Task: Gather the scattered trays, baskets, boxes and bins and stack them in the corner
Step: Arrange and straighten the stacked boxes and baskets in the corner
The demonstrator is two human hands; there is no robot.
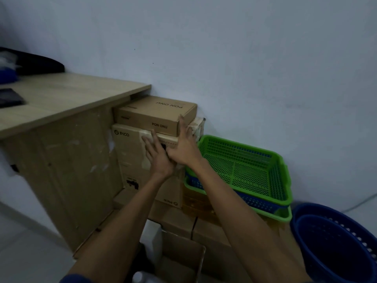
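Cardboard stack in the corner beside the desk (61, 99): PON ONU box (155, 114) on top, PICO box (130, 156) beneath, more cartons below. Left hand (158, 158) lies flat, fingers spread, against the PICO box front. Right hand (183, 148) is open, fingertips at the PON ONU box's near right corner; neither hand pinches anything. Green tray (244, 166) sits nested on a blue one, tilted, on cartons just right of the stack; blue basket (334, 242) stands on the floor further right. Risk: pushing the top box unevenly could skew it off its support, or jolt the tilted trays so they slide.
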